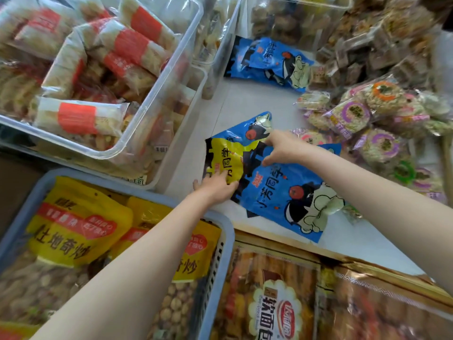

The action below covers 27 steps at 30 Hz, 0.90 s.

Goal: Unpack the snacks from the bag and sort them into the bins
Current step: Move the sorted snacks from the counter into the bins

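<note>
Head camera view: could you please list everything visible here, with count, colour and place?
clear plastic bin: one, upper left, holding red-banded wrapped snacks.
blue-grey plastic basket: one, lower left, holding yellow-labelled nut bags.
blue cartoon snack bags: several, centre under the hands and top centre.
yellow cartoon snack bag: one, centre.
round rice cakes in clear wrappers: many, right.
gold-edged bread packs: bottom right.
white tabletop: centre.
left hand: on the yellow bag.
right hand: gripping a blue bag.

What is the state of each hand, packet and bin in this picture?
left hand: fingers on the yellow packet
right hand: grips the blue packet
blue packet: flat on the table
far blue packets: lying untouched
clear bin: full
blue basket: holds yellow bags
</note>
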Motion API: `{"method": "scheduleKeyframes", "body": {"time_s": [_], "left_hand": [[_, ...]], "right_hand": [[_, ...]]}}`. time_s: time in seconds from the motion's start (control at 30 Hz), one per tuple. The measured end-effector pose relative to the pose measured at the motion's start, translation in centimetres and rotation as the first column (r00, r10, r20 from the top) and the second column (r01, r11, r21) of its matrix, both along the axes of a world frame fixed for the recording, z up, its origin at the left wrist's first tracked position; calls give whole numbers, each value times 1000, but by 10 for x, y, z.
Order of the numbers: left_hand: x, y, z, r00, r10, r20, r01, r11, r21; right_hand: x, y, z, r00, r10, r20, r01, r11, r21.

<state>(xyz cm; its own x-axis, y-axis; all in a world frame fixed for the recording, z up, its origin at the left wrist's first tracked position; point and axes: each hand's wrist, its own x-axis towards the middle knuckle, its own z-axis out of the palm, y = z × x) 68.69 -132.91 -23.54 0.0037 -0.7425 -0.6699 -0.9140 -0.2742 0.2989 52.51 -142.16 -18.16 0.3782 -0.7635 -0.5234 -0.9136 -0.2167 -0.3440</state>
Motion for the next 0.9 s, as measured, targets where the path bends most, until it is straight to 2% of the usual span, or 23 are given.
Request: {"method": "scheduleKeyframes", "body": {"time_s": [0.1, 0.17, 0.27, 0.37, 0.47, 0.5, 0.57, 0.7, 0.77, 0.9], "left_hand": [[-7, 3, 1, 998, 11, -55, -18, 992, -128], [-5, 0, 0, 979, 183, -93, -198, 961, -191], [0, -12, -3, 813, 522, -257, -558, 825, -90], [-6, -25, -4, 702, 585, -407, -641, 767, -3], [-14, -43, -11, 645, 635, -425, -679, 731, 61], [-18, -45, -6, 658, 637, -402, -672, 737, 69], [-26, -49, -1, 739, 602, -303, -619, 784, 47], [-25, -56, -14, 914, 388, -120, -400, 911, -100], [-14, -64, -23, 955, 292, -48, -296, 942, -158], [5, -82, -31, 981, 189, 32, -179, 963, -200]], "right_hand": [[-6, 3, -5, 997, 77, 30, -76, 997, -23], [-10, 4, -9, 996, 92, -13, -92, 996, -20], [-8, 2, -18, 995, 91, -38, -93, 994, -55], [-3, 2, -20, 986, 116, -119, -125, 990, -63], [-3, 3, -20, 974, 100, -205, -122, 988, -97], [-4, 2, -20, 972, 87, -219, -112, 988, -105], [-8, 1, -23, 970, 72, -234, -100, 989, -113], [-14, 2, -30, 968, 89, -235, -116, 988, -104], [-16, 0, -34, 970, 85, -226, -109, 989, -96], [-17, -6, -37, 971, 90, -223, -108, 992, -70]]}}
